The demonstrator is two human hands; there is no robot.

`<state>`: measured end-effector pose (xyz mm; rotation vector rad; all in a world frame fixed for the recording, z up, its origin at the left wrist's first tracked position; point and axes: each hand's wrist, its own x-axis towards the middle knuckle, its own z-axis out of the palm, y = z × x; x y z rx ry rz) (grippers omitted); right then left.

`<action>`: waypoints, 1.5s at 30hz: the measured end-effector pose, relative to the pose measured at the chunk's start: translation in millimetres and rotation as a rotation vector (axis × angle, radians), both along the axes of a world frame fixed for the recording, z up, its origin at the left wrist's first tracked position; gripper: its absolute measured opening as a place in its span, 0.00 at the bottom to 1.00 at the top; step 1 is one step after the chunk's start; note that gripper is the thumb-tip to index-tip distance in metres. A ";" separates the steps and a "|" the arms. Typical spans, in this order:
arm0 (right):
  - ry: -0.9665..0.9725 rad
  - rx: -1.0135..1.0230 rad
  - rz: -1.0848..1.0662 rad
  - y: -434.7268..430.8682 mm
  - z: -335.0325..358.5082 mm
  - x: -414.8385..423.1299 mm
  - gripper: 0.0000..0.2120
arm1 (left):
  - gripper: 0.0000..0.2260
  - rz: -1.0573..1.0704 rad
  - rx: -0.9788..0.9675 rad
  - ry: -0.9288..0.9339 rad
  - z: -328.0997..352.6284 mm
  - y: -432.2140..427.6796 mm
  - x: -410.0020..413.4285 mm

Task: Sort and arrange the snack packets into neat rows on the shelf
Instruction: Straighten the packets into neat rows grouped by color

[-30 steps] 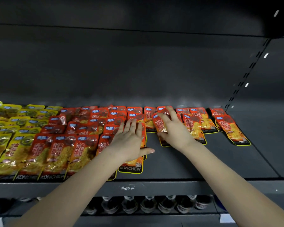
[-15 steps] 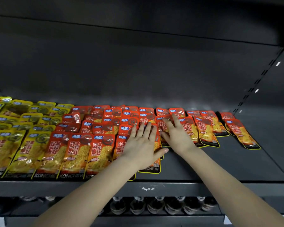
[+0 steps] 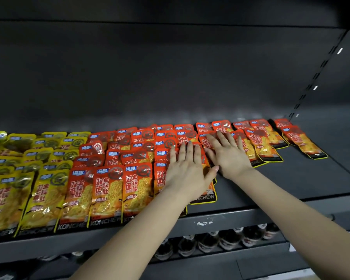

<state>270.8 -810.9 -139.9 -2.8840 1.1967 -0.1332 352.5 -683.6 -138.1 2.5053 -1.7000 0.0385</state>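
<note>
Both hands lie flat, fingers straight, on the orange snack packets mid-shelf: left hand hides one packet's print, right hand covers another; yellow packets are cut off at left.

Single head view. I look from just in front of the shelf, facing forward and down onto its deck; the back panel fills the upper half. Range is close: the left hand and right hand sit near centre, forearms cut by the bottom edge. Under the shelf lip, bottles on the tier below show.
</note>
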 end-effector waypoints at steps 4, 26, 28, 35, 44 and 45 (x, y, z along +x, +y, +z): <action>0.059 -0.018 -0.011 -1.9 4.9 4.6 0.26 | 0.35 -0.007 -0.008 -0.013 0.9 1.0 0.4; -0.110 -0.005 -0.053 0.4 0.2 4.5 0.23 | 0.36 0.006 -0.005 -0.060 -2.1 -0.4 -1.4; -0.115 0.009 -0.047 0.0 1.3 2.6 0.23 | 0.36 0.009 -0.003 -0.070 -1.8 -0.3 -2.1; -0.210 -0.032 0.004 -1.4 15.5 -1.6 0.23 | 0.43 0.017 -0.077 -0.099 10.0 -2.1 -1.3; -0.285 -0.024 0.037 -42.8 43.8 -40.3 0.23 | 0.36 0.059 -0.108 -0.137 40.0 -39.9 -19.9; -0.277 -0.029 0.029 -49.4 45.1 -47.2 0.24 | 0.35 0.050 -0.111 -0.138 41.8 -46.5 -25.4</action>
